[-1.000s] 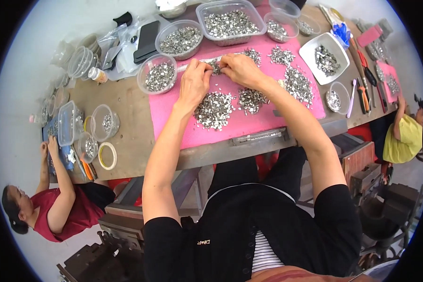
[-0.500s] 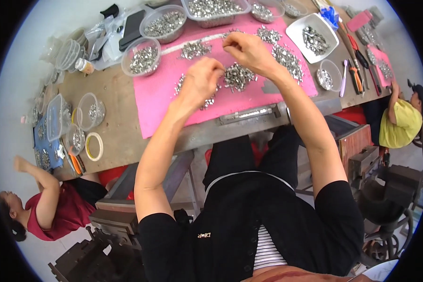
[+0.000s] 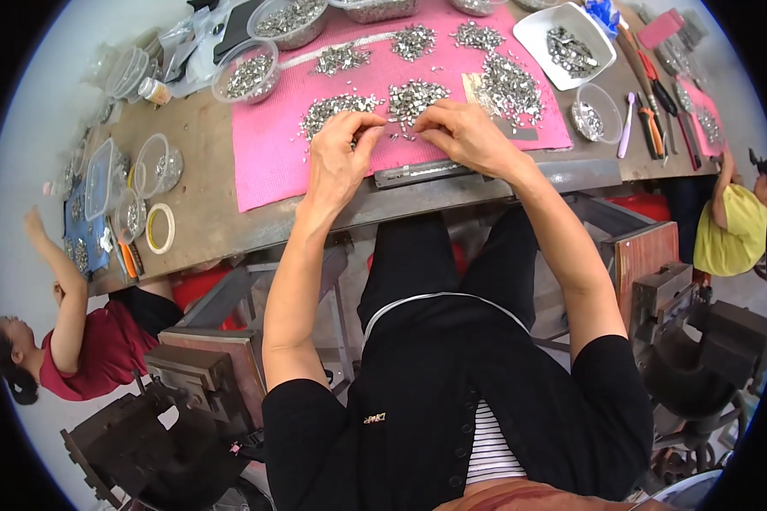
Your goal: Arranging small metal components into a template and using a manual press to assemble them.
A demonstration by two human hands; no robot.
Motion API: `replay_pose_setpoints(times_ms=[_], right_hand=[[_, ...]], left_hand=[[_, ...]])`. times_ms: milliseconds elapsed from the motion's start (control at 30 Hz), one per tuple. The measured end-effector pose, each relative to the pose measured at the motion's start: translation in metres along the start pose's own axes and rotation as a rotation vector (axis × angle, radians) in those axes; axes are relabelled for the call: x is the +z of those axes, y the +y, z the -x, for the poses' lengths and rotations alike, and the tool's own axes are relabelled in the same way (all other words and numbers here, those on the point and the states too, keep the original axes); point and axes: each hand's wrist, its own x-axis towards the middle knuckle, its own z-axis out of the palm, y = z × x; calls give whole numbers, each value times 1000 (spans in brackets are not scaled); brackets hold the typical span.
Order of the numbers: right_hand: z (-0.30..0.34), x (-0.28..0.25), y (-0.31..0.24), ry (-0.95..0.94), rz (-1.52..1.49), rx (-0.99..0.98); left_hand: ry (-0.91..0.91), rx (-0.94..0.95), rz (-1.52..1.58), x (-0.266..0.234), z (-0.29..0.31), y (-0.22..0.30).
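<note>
- Our left hand (image 3: 337, 162) curls its grip over the near edge of the pink textured mat (image 3: 268, 162), thumb and fingers pinched together; whatever small piece sits in the pinch is too tiny for us to tell.
- Our right hand (image 3: 464, 136) is pinched the same way, its fingertips almost meeting those of the left hand, just above a narrow grey metal strip (image 3: 422, 173) lying along the front of the mat.
- The heaps of small silvery metal parts (image 3: 413, 95) lie on the mat just beyond our fingertips, with more heaps (image 3: 510, 83) to the right and farther back.
- The mat rests on a worn brown desk (image 3: 196, 196).
- Around it stand a clear round plastic bowl of parts (image 3: 245, 75) to the left, a white square tray of parts (image 3: 567, 38) to the right, and orange-handled pliers (image 3: 652, 128) beside it.
- A roll of pale tape (image 3: 159, 228) lies at the desk's left end.
- A person in a red shirt (image 3: 85, 345) sits to our left; another in yellow (image 3: 729, 234) to our right.
</note>
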Motion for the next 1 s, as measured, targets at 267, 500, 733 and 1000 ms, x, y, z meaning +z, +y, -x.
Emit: replay_pose_setpoints(times_ms=[267, 500, 733, 1000], right_hand=[[-3, -6, -4, -117, -4, 131], [10, -7, 12, -5, -13, 20], [10, -12, 5, -112, 178, -3], [26, 0, -27, 68, -176, 53]], left_hand=[[-47, 171, -395, 13, 0, -6], [-152, 247, -413, 12, -7, -3], [-120, 337, -471, 5, 6, -4], [-120, 278, -418, 4, 7, -9]])
